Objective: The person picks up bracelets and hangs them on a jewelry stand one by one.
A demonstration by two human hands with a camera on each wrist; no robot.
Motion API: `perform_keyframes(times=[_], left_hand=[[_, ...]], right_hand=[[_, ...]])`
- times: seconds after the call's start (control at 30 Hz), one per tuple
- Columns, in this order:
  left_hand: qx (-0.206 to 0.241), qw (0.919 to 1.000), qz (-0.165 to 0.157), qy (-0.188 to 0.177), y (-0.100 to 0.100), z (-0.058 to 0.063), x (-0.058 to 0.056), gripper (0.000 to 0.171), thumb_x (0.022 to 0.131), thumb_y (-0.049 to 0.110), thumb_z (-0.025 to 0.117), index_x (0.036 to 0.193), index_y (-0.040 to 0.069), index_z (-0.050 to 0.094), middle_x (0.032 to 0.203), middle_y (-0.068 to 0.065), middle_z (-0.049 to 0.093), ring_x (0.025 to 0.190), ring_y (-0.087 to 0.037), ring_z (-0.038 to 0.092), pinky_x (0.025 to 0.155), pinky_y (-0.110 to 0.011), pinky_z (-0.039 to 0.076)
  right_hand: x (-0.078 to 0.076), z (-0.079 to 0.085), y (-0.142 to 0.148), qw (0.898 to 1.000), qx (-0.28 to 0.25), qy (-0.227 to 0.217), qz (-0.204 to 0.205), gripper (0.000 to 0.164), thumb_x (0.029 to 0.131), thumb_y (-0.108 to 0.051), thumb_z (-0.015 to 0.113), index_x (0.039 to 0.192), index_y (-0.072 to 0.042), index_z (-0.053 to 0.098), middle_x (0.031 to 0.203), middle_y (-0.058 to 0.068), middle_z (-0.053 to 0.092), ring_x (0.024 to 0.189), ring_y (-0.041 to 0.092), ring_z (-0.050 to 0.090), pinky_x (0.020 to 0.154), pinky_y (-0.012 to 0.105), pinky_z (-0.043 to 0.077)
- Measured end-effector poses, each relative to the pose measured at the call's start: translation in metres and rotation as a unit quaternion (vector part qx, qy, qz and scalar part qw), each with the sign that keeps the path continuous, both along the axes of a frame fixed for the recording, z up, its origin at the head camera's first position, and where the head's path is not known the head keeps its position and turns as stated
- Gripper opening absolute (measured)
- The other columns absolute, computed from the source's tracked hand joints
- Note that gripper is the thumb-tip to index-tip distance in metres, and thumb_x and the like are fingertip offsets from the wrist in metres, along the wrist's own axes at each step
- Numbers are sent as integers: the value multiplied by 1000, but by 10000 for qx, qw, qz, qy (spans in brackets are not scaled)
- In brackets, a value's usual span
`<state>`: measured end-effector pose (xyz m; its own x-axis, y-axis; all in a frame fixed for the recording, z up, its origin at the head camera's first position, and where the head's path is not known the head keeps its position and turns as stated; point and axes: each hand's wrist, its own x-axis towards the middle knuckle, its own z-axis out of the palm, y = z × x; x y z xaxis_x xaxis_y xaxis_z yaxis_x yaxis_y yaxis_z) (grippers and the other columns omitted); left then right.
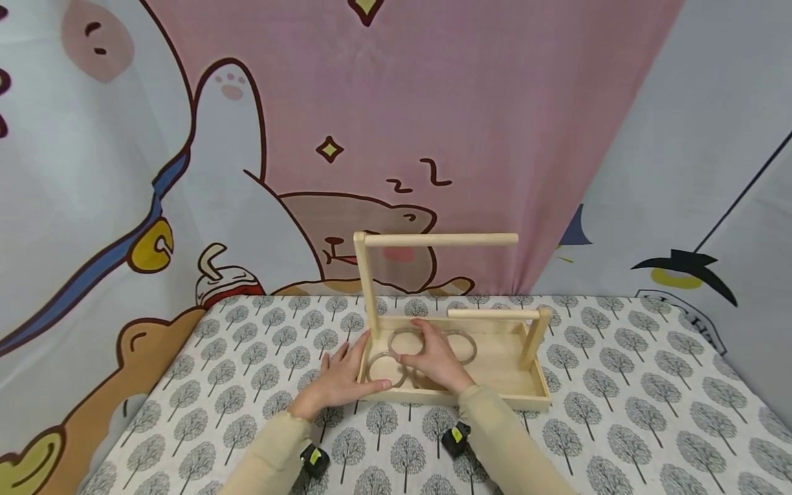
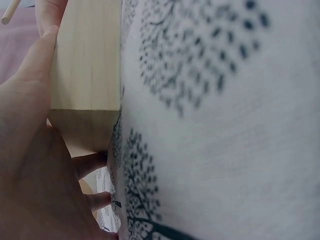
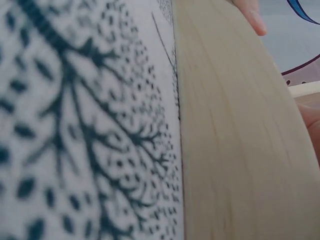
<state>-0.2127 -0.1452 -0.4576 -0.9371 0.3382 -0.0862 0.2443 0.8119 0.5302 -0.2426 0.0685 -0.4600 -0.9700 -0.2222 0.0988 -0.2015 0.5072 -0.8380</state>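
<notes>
Two letters Z are on the pink curtain [image 1: 507, 124], right above the head of a sleepy brown animal [image 1: 365, 210]. The small Z [image 1: 399, 185] is lower and to the left. The big Z [image 1: 434, 172] is higher and to the right. Both are dark brown lines, a bit wobbly. Far over on the right, on the white part of the curtain, some dark letters [image 1: 687, 322] go down on a slant, under a black hat [image 1: 685, 267]. The last ones look like HT, but the others are too small to tell.
</notes>
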Motion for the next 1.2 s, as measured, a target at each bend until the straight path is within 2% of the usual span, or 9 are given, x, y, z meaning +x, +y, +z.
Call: perform_keyframes(times=[0.17, 0.23, 0.4, 0.53, 0.8, 1.07, 1.2], left_hand=[[56, 10000, 11, -11, 0, -1, 0, 103, 84, 62, 62, 156, 12, 7, 151, -21, 34, 139, -47, 18, 104, -73, 6], [72, 10000, 9, -16, 0, -1, 0, 103, 84, 61, 63, 156, 12, 8, 151, -20, 34, 139, -47, 18, 104, -73, 7], [111, 9999, -12, -22, 0, -1, -1, 102, 85, 60, 63, 156, 12, 8, 151, -21, 33, 139, -47, 18, 104, -73, 6], [145, 9999, -22, -18, 0, -1, -1, 102, 85, 60, 63, 156, 11, 8, 151, -21, 32, 139, -47, 17, 104, -73, 5], [153, 9999, -8, -32, 0, -1, 0, 103, 85, 60, 64, 156, 12, 7, 151, -21, 33, 140, -46, 17, 105, -72, 5], [135, 9999, -19, 3, -1, -2, -1, 103, 84, 61, 63, 156, 13, 8, 151, -21, 33, 139, -47, 17, 104, -73, 5], [120, 9999, -41, 28, -2, -4, -1, 103, 84, 63, 61, 156, 13, 8, 151, -20, 34, 139, -48, 18, 104, -73, 5]], right_hand=[[-1, -2, 1, 9999, -5, 38, 94, 82, 71, -15, 84, 140, 3, 43, 123, 24, 55, 112, 38, 51, 96, 55, 42], [-1, -2, 0, 9999, 99, 83, 99, 81, 71, -16, 85, 138, 4, 44, 121, 23, 57, 112, 39, 49, 95, 55, 42], [-1, -3, -1, 9991, 408, -63, 19, 84, 69, -18, 85, 138, 6, 44, 127, 23, 53, 121, 41, 41, 99, 55, 39], [0, -3, -1, 9979, 633, -158, -64, 87, 65, -20, 86, 138, 7, 45, 133, 26, 45, 120, 39, 37, 96, 56, 40], [0, -3, -3, 9963, 846, 23, -141, 64, 63, -19, 87, 115, 6, 59, 128, 23, 43, 113, 37, 35, 91, 51, 40], [-2, -4, -5, 9969, 717, -120, -307, 77, 64, -26, 88, 124, 9, 53, 123, 20, 48, 113, 37, 37, 91, 52, 43], [-2, -4, -4, 9981, 497, -187, -305, 81, 66, -30, 87, 128, 6, 50, 121, 18, 52, 113, 38, 43, 93, 55, 42]])
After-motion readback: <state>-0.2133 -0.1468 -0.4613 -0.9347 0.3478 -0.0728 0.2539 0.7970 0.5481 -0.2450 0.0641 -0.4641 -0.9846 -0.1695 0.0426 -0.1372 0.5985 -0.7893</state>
